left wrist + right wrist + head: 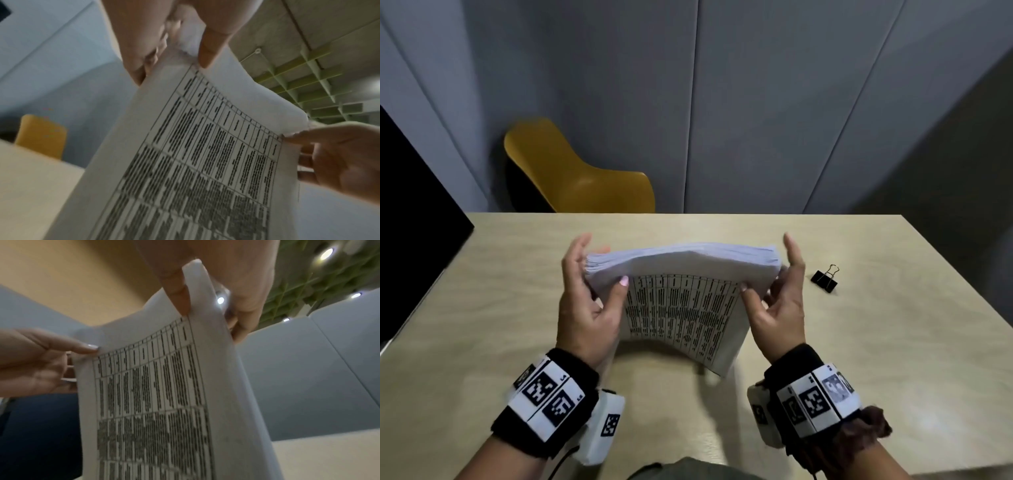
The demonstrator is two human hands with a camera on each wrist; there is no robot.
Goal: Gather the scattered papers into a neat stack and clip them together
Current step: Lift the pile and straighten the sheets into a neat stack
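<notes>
A thick stack of white papers (681, 301) with a printed table on its near face stands upright over the table, its top edge facing me. My left hand (589, 294) grips the stack's left side, thumb on the printed face and fingers behind. My right hand (777, 298) grips the right side the same way. The printed sheet (205, 162) fills the left wrist view, and the same printed sheet (160, 394) fills the right wrist view, with thumbs pinching its top corners. A black binder clip (825, 279) lies on the table to the right of my right hand.
The pale wooden table (876, 342) stretches around the stack. A yellow chair (571, 174) stands behind the far edge. Grey wall panels (756, 102) rise beyond it. A black panel (410, 219) sits at the left edge.
</notes>
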